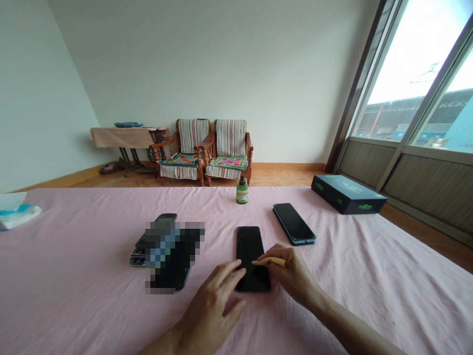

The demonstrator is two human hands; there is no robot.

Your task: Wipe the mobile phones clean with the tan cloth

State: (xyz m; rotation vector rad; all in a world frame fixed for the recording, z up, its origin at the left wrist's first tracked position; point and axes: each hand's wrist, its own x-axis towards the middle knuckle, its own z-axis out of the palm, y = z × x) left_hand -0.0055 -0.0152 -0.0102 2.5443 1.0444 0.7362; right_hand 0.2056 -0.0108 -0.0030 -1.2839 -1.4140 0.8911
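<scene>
A black smartphone [253, 246] lies flat, screen up, on the pink cloth in front of me. My left hand [216, 301] is at its left side with fingers stretched apart, the fingertips on the phone's left edge. Closed in a pinch, my right hand [290, 271] grips a slim, pale-yellow tool [275, 261] whose tip is over the screen. I cannot make out the tool's exact kind. Beyond my right hand rests a stack of smartphones [293, 223]. To the left, partly blurred, are another dark phone [183, 268] and a pile of older phones [138, 256].
A green bottle [242, 192] with a black top stands near the far edge of the pink cloth [92, 296]. At the far right sits a black box [345, 195], and a white-and-blue packet [18, 212] is at the far left. Two wooden chairs [227, 148] stand beyond.
</scene>
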